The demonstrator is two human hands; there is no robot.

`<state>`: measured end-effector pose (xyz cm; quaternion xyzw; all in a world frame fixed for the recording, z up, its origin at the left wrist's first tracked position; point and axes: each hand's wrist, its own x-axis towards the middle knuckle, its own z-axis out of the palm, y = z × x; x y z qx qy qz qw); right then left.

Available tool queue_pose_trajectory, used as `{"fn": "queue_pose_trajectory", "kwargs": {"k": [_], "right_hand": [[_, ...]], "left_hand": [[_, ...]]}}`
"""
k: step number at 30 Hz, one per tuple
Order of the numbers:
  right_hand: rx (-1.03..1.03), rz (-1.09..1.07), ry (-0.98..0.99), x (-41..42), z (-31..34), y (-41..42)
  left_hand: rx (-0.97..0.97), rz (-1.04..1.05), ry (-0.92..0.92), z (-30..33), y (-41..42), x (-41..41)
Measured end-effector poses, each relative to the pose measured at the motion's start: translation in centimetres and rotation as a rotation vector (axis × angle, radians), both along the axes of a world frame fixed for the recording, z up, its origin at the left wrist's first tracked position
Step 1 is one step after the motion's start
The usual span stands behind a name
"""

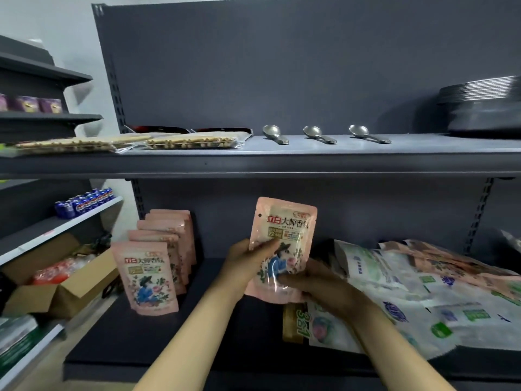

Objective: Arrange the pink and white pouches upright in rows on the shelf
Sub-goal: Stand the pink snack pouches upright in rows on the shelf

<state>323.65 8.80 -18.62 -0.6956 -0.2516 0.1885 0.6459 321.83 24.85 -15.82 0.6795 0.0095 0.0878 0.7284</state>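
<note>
Single head-worn wide-angle view, facing forward and slightly down into a grey shelf unit from close range. Near enough for both forearms to enter from the bottom edge. Upper shelf at mid-frame, lower shelf below, neighbouring racks at far left.

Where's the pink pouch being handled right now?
Head view, centre: the pink pouch is held upright by left hand and right hand above the lower shelf, between the standing pink row and the pouch pile.
</note>
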Motion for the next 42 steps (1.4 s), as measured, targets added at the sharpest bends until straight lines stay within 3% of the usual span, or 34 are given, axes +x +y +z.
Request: {"fn": "queue_pose_trajectory", "kwargs": {"k": [5,10,14,29,42], "right_hand": [[-0.021,-0.078,-0.1,-0.6,-0.2,3.9],[-0.03,-0.113,-0.155,-1.6,-0.5,7.7],[-0.09,-0.088,-0.165,-2.2,-1.1,10.8],[-0.239,0.059,-0.069,-4.5,-5.2,20.2],[-0.368,-0.062,-0.082,-5.7,-6.2,23.7]], "left_hand": [[0.03,0.004,0.008,-0.1,3.5,-1.8],[0.398,-0.127,0.079,-0.4,7.7,-3.9],[0.573,-0.088,0.153,-1.8,11.5,-5.0],[0.602,0.006,0.214,-7.0,21.9,-8.4],[0.525,-0.004,0.208,-8.7,25.2,-8.6]]}}
